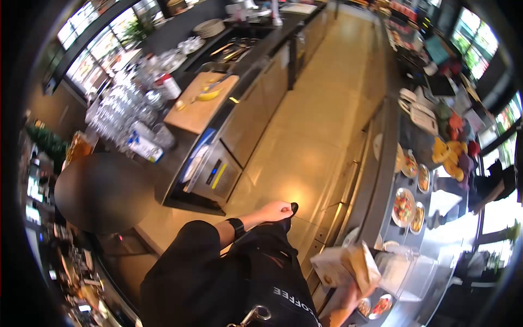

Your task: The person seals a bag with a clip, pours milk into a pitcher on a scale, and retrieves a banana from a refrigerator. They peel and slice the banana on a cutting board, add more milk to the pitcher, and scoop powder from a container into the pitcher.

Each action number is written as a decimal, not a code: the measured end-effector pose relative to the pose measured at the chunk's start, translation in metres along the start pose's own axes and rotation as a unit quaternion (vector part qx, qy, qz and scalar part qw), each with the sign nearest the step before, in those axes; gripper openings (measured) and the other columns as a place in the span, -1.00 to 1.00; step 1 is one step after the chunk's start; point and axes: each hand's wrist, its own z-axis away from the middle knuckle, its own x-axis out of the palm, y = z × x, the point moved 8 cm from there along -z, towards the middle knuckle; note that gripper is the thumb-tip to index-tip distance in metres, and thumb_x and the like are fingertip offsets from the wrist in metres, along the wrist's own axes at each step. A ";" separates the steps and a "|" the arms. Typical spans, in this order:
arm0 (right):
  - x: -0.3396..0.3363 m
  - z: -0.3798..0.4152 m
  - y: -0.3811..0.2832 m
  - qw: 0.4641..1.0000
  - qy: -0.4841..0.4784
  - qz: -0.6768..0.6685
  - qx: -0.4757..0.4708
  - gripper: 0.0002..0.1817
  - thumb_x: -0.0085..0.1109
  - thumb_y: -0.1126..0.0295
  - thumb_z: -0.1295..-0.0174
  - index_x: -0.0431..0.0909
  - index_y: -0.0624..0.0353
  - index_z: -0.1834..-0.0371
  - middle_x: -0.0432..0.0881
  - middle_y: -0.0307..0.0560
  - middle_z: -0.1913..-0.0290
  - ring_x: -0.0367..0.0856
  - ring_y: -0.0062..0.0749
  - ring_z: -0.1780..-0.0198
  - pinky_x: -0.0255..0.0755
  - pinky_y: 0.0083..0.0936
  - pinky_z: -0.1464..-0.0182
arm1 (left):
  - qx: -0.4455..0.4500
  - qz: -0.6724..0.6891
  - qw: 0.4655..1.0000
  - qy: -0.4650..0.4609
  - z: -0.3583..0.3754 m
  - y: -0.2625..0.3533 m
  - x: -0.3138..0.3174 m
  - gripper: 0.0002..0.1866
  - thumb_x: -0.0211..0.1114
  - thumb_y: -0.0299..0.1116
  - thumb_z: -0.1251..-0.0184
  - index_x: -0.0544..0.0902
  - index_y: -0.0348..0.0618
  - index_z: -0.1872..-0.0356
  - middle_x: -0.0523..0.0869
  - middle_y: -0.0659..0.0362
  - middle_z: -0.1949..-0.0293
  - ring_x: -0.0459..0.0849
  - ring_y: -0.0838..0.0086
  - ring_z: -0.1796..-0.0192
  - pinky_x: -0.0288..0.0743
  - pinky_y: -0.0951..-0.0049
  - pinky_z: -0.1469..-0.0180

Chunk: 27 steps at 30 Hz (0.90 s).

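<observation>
My left hand (pixel 278 210), below a black wristwatch (pixel 236 226), is curled closed over my black apron (pixel 267 272), and nothing shows in its fingers. A dark rounded shape (pixel 295 208), perhaps a shoe tip, appears just beyond it. At the lower right, my right hand (pixel 364 288) is closed around a white and brown paper bag (pixel 343 265) with printing on it. The bag is tilted and blurred, so its contents are hidden. Beside this hand stands a clear plastic case (pixel 407 274) on the right counter, with small plates of food (pixel 381 306) nearby.
On the left counter are a cutting board (pixel 192 115) with a banana (pixel 208 95), several glasses (pixel 117 111) and a carton (pixel 145 147). A person with a blurred head (pixel 106 192) is close at left. Plates of food (pixel 403 207) line the right counter (pixel 376 201). A tiled aisle (pixel 321 125) runs between.
</observation>
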 end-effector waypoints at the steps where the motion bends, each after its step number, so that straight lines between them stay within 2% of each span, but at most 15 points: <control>1: 0.026 -0.013 -0.006 0.998 -0.060 -0.023 -0.022 -0.24 0.25 0.24 0.00 0.30 0.36 -0.30 0.41 0.03 -0.23 0.37 -0.22 -0.30 0.20 -0.29 -0.37 | -0.023 -0.009 0.999 0.027 0.010 -0.011 -0.018 -0.75 0.31 -0.22 -0.31 0.61 -0.24 0.38 0.67 0.11 0.52 0.61 0.43 0.45 0.46 0.34 0.33; 3: 0.121 -0.040 -0.053 0.970 -0.228 -0.087 -0.012 -0.26 0.22 0.25 -0.06 0.21 0.31 -0.31 0.37 -0.02 -0.17 0.34 -0.31 -0.25 0.17 -0.38 -0.34 | -0.041 0.015 0.995 0.089 0.034 -0.028 -0.056 -0.74 0.31 -0.22 -0.30 0.62 -0.25 0.33 0.71 0.08 0.46 0.66 0.40 0.40 0.49 0.33 0.30; 4: 0.151 -0.046 -0.040 0.961 -0.260 -0.092 0.030 -0.32 0.20 0.32 -0.11 0.20 0.31 -0.30 0.37 -0.04 -0.17 0.34 -0.34 -0.24 0.17 -0.41 -0.34 | -0.058 0.014 0.992 0.109 0.045 -0.042 -0.072 -0.75 0.31 -0.22 -0.30 0.62 -0.25 0.33 0.71 0.07 0.45 0.66 0.39 0.39 0.49 0.32 0.29; 6: 0.228 -0.060 -0.057 0.931 -0.325 -0.162 0.013 -0.34 0.16 0.56 -0.09 0.19 0.27 -0.32 0.40 -0.06 -0.12 0.37 -0.36 -0.21 0.20 -0.42 -0.32 | -0.084 0.018 0.985 0.150 0.059 -0.068 -0.104 -0.75 0.32 -0.22 -0.29 0.63 -0.25 0.32 0.72 0.06 0.44 0.68 0.37 0.38 0.50 0.31 0.29; 8: 0.309 -0.074 -0.069 0.903 -0.414 -0.079 -0.077 -0.39 0.21 0.55 -0.11 0.25 0.27 -0.28 0.42 -0.01 -0.08 0.40 -0.31 -0.18 0.25 -0.38 -0.28 | -0.087 0.045 0.975 0.198 0.074 -0.093 -0.133 -0.76 0.31 -0.22 -0.30 0.63 -0.23 0.31 0.71 0.07 0.46 0.67 0.37 0.39 0.50 0.31 0.30; 11: 0.441 -0.094 -0.104 0.867 -0.453 -0.043 -0.201 -0.47 0.36 0.45 -0.16 0.37 0.30 -0.17 0.45 0.04 -0.01 0.44 -0.24 -0.10 0.32 -0.33 -0.18 | -0.106 0.089 0.955 0.261 0.088 -0.139 -0.169 -0.76 0.31 -0.22 -0.32 0.64 -0.22 0.31 0.70 0.08 0.46 0.66 0.39 0.39 0.49 0.31 0.30; 12: 0.491 -0.100 -0.112 0.856 -0.468 -0.047 -0.214 -0.46 0.38 0.45 -0.18 0.37 0.29 -0.19 0.49 0.01 -0.04 0.49 -0.28 -0.09 0.35 -0.38 -0.17 | -0.126 0.125 0.944 0.277 0.094 -0.153 -0.181 -0.75 0.31 -0.21 -0.32 0.64 -0.21 0.31 0.69 0.08 0.47 0.65 0.39 0.39 0.49 0.32 0.31; 14: 0.596 -0.114 -0.130 0.834 -0.503 -0.107 -0.200 -0.46 0.38 0.46 -0.18 0.37 0.27 -0.20 0.53 0.00 -0.07 0.53 -0.31 -0.09 0.41 -0.41 -0.13 | -0.070 0.106 0.940 0.316 0.095 -0.209 -0.200 -0.73 0.30 -0.17 -0.33 0.65 -0.20 0.31 0.70 0.09 0.46 0.64 0.38 0.41 0.49 0.34 0.32; 16: 0.701 -0.124 -0.155 0.820 -0.522 -0.118 -0.203 -0.48 0.32 0.50 -0.23 0.33 0.22 -0.23 0.54 -0.09 -0.10 0.49 -0.46 -0.16 0.45 -0.44 -0.17 | -0.137 0.072 0.926 0.345 0.116 -0.214 -0.237 -0.72 0.29 -0.12 -0.34 0.66 -0.17 0.30 0.70 0.11 0.46 0.63 0.37 0.41 0.50 0.35 0.30; 20: 0.896 -0.132 -0.174 0.788 -0.521 -0.019 -0.328 -0.40 0.49 0.44 -0.05 0.38 0.22 -0.15 0.61 -0.04 0.07 0.58 -0.37 0.01 0.55 -0.40 0.02 | -0.204 0.115 0.907 0.351 0.150 -0.226 -0.274 -0.73 0.30 -0.12 -0.34 0.67 -0.12 0.21 0.72 0.12 0.38 0.65 0.36 0.34 0.52 0.33 0.22; 22: 0.980 -0.126 -0.171 0.773 -0.526 0.031 -0.353 -0.38 0.55 0.44 0.08 0.42 0.25 -0.07 0.61 0.11 0.05 0.63 -0.07 0.02 0.53 -0.30 -0.02 | -0.201 0.168 0.889 0.377 0.161 -0.235 -0.277 -0.75 0.31 -0.15 -0.33 0.66 -0.12 0.19 0.72 0.11 0.31 0.66 0.38 0.27 0.54 0.33 0.18; 24: 1.069 -0.126 -0.147 0.759 -0.490 0.067 -0.423 -0.37 0.61 0.40 0.17 0.44 0.23 0.03 0.60 0.09 0.14 0.60 0.01 0.11 0.51 -0.21 0.04 | -0.220 0.214 0.860 0.409 0.171 -0.234 -0.275 -0.77 0.31 -0.18 -0.34 0.65 -0.13 0.20 0.71 0.09 0.33 0.67 0.34 0.27 0.55 0.32 0.16; 25: 1.101 -0.122 -0.145 0.751 -0.469 0.062 -0.461 -0.42 0.65 0.39 0.19 0.42 0.21 0.16 0.58 0.01 0.22 0.59 -0.15 0.18 0.48 -0.22 0.10 | -0.206 0.201 0.843 0.454 0.178 -0.223 -0.277 -0.77 0.29 -0.18 -0.35 0.65 -0.13 0.20 0.72 0.07 0.34 0.68 0.28 0.28 0.56 0.29 0.17; 26: 1.138 -0.123 -0.132 0.757 -0.498 0.052 -0.420 -0.42 0.65 0.35 0.19 0.42 0.21 0.18 0.57 0.03 0.23 0.58 -0.09 0.21 0.49 -0.21 0.12 | -0.194 0.184 0.827 0.494 0.187 -0.215 -0.276 -0.77 0.26 -0.19 -0.37 0.65 -0.14 0.21 0.72 0.04 0.35 0.70 0.23 0.29 0.56 0.26 0.18; 27: 1.173 -0.125 -0.117 0.758 -0.508 0.026 -0.409 -0.42 0.66 0.35 0.20 0.42 0.21 0.18 0.57 0.05 0.23 0.57 -0.04 0.20 0.48 -0.19 0.11 | -0.306 0.152 0.773 0.534 0.194 -0.250 -0.245 -0.73 0.21 -0.15 -0.39 0.65 -0.16 0.19 0.74 -0.03 0.31 0.72 0.11 0.22 0.57 0.20 0.13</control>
